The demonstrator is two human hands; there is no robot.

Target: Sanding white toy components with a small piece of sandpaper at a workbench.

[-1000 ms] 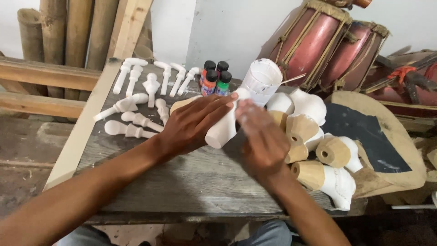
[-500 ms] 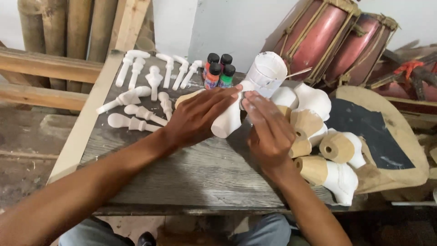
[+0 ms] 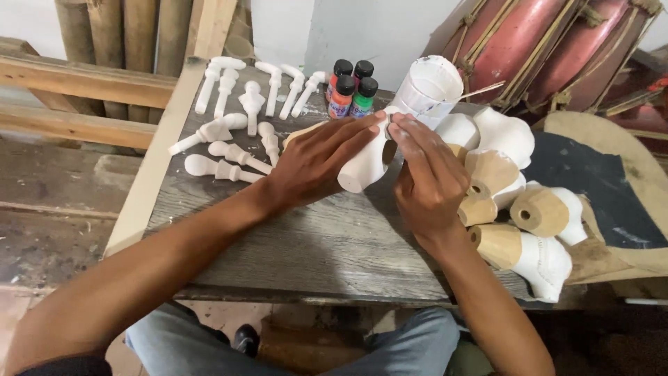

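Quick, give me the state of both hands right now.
Left hand: closed around a white-painted wooden piece, holding it over the table.
Right hand: fingers laid on the same piece; whether it grips cannot be told.

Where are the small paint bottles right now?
In the head view, the four paint bottles stand clustered at the table's far edge, centre, between the row of white-painted pegs on the left and the white cup on the right.

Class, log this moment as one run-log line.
left hand: holds white carved piece | right hand: fingertips on it | beside: paint bottles, white cup
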